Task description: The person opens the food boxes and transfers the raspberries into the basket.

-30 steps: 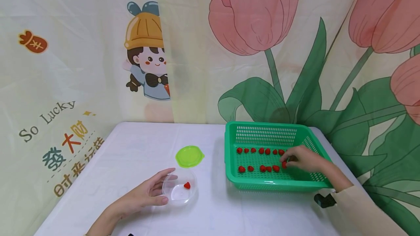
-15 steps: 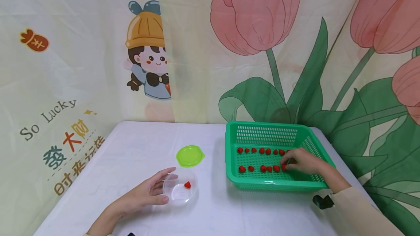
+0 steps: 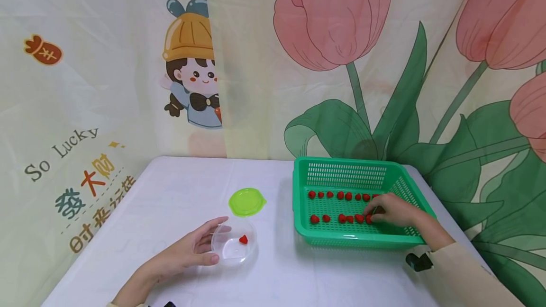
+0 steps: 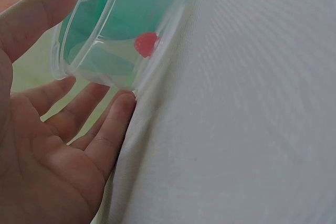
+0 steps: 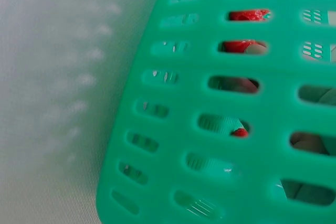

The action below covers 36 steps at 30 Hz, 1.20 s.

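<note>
My left hand (image 3: 185,255) curves round the near-left side of a clear plastic cup (image 3: 233,250), thumb on one side and fingers on the other. One red raspberry (image 3: 243,239) lies in the cup; the left wrist view shows this raspberry (image 4: 146,44) through the wall. My right hand (image 3: 394,210) reaches down into a green basket (image 3: 341,238), its thumb and fingers pinching a raspberry (image 3: 368,219) at the right end of the front row. Through the basket slots, the right wrist view shows a fingertip against a raspberry (image 5: 239,46). Several more raspberries (image 3: 342,219) sit in two rows.
A lime-green lid (image 3: 247,202) lies flat behind the cup. White cloth (image 3: 183,188) covers the table, and a printed curtain (image 3: 251,60) hangs along its back edge. The basket's raised walls surround the right hand.
The right hand has lowered slightly toward the front row and the raspberry at its fingertips. The left hand and the cup stay in place.
</note>
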{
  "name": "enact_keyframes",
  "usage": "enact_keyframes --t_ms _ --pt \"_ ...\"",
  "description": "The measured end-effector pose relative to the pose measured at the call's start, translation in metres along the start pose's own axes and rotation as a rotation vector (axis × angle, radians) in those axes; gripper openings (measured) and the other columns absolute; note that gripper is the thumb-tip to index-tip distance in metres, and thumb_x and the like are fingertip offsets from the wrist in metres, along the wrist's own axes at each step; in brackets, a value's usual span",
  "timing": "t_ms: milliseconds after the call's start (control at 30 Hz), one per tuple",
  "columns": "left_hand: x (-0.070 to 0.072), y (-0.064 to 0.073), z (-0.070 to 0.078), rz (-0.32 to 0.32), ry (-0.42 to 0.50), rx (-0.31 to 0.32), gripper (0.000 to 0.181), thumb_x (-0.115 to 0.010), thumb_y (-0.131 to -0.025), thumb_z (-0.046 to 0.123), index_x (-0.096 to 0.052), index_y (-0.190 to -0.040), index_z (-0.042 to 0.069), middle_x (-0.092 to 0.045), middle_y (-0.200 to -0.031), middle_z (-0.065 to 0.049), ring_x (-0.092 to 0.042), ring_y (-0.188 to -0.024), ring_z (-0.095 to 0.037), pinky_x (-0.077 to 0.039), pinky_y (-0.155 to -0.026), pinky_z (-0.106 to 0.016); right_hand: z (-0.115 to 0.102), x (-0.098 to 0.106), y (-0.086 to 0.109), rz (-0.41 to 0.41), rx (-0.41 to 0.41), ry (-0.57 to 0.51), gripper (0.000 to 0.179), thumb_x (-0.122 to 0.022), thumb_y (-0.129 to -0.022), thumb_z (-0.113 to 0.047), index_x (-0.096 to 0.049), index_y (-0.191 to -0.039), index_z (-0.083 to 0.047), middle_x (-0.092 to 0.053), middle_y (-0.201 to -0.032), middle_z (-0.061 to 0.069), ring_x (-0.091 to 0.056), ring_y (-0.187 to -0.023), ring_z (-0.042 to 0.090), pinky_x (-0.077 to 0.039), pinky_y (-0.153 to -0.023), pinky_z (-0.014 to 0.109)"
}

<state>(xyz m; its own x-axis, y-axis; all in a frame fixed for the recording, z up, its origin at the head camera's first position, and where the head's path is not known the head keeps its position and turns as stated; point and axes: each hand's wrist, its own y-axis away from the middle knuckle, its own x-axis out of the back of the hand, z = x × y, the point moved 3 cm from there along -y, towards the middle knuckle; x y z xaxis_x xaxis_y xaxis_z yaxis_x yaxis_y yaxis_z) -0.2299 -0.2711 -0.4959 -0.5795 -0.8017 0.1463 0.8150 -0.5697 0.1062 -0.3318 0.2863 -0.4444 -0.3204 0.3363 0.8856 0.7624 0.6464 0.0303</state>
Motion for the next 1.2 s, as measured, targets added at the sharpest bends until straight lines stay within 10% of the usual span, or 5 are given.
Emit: enact_keyframes --t_ms 900,1200 --pt "0.001 -0.001 0.000 0.004 -0.014 0.003 0.086 -0.072 -0.100 0.009 -0.023 -0.169 0.025 -0.027 -0.171 -0.020 -0.031 -0.155 -0.048 -0.052 -0.105 -0.027 0.001 0.000 0.000 0.004 -0.009 -0.010 0.018 -0.075 -0.100 -0.013 -0.080 -0.116 -0.007 -0.078 -0.112 0.002 -0.072 -0.096 0.015 -0.060 -0.079 0.028" --pt "0.001 0.000 -0.002 -0.001 -0.012 -0.015 0.086 -0.071 -0.100 0.007 -0.023 -0.169 0.026 -0.025 -0.171 -0.021 -0.035 -0.154 -0.046 -0.052 -0.106 -0.027 -0.011 0.010 0.002 0.118 0.045 0.034 0.022 -0.075 -0.099 -0.010 -0.077 -0.120 -0.002 -0.078 -0.115 0.010 -0.074 -0.102 0.027 -0.062 -0.081 0.032"
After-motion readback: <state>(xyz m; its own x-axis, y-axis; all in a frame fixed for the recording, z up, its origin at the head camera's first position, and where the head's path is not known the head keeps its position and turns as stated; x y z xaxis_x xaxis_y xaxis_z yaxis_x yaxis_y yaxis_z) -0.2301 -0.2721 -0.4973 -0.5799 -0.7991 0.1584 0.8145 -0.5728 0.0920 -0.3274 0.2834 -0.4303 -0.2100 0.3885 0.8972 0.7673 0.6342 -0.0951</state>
